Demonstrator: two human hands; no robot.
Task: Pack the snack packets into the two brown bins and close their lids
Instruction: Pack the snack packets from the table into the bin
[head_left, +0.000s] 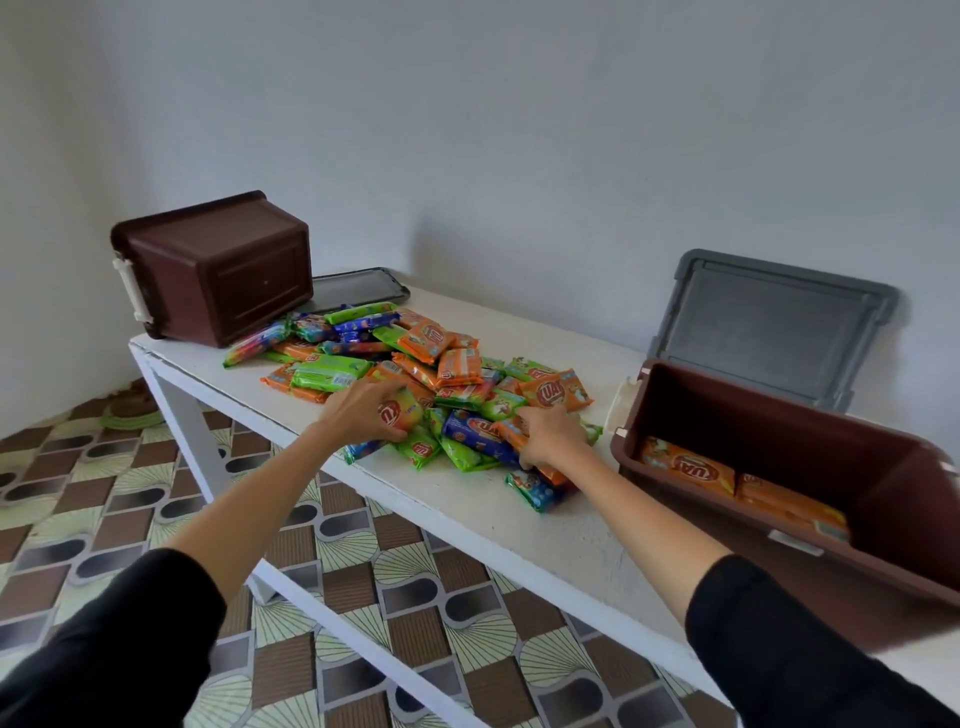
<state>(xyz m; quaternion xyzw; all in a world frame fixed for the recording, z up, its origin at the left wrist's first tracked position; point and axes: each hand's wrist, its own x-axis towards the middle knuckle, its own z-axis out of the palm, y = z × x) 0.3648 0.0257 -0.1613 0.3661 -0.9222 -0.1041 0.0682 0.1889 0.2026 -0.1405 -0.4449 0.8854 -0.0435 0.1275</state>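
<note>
A heap of orange, green and blue snack packets (415, 374) lies on the white table (545, 525). My left hand (363, 410) is curled on an orange-green packet (397, 410) at the heap's near edge. My right hand (550, 434) grips an orange packet (511, 431) at the heap's right side. One brown bin (810, 499) stands open on the right with a few orange packets (685, 465) inside. The other brown bin (213, 267) lies tipped on its side at the table's far left corner.
A grey lid (774, 322) leans against the wall behind the right bin. A second dark lid (358, 288) lies flat behind the tipped bin. Patterned floor tiles (130, 499) show left of and under the table.
</note>
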